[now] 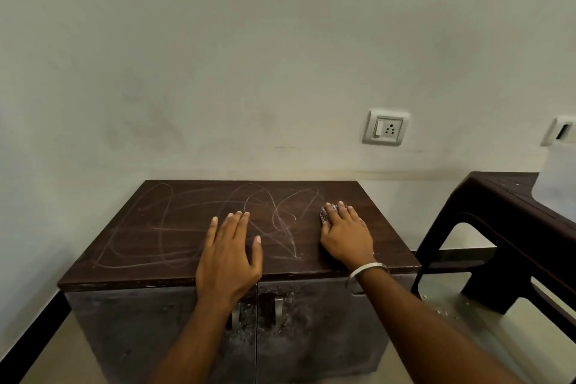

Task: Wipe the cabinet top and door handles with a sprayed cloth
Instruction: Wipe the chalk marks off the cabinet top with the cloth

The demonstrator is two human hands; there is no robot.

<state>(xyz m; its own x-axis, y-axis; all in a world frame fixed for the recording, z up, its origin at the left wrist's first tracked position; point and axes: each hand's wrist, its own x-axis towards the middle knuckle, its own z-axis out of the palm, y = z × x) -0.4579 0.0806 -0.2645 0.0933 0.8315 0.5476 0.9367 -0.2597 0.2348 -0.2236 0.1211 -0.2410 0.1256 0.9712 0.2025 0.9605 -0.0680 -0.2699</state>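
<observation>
A low dark brown wooden cabinet top is seen from above, set against a pale plastered wall. Its surface is marked all over with looping whitish chalk-like scribbles.

The left hand is laid flat, palm down, near the front edge of the top at about its middle, with the fingers straight and held close together and the thumb spread out to the right. Nothing is held by it.

The right hand is placed on the right part of the top, with its fingers pressed down on a small crumpled chequered cloth. Only a bit of the cloth is shown, beyond the fingertips and at the hand's left side; the rest is covered by the hand. A silver metal bangle is worn on the right wrist.

Below the top, two worn grey cabinet doors are seen, meeting at a central seam. Two short upright metal door handles are fixed either side of that seam; the left one is partly hidden by the left wrist.

A white wall socket with a switch is mounted on the wall above and to the right of the cabinet. A dark brown plastic table is stood just beside the cabinet at the right.
</observation>
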